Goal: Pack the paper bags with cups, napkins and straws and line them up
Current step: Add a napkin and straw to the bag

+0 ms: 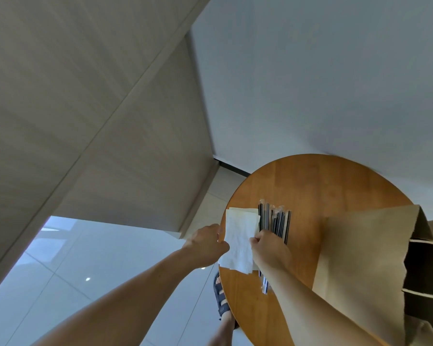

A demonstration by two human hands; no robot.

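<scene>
Both hands pinch one white napkin (239, 243). The left hand (206, 245) takes its left edge and the right hand (270, 250) its right edge, each grip closed narrow on the paper. The napkin reaches past the left rim of the round table (310, 181). Just beyond the grip a second, cream sheet (243, 210) peeks out from under the napkin, so two sheets can be counted. One bundle of wrapped dark straws (276, 221) lies just right of the grip and passes under the right hand; their number cannot be told. Further right of the grip is one brown bag (360, 258), its mouth open toward the frame edge. A second brown edge behind it is too cropped to count. Below the grip, one sandal (220, 298) stands on the floor (98, 258).
</scene>
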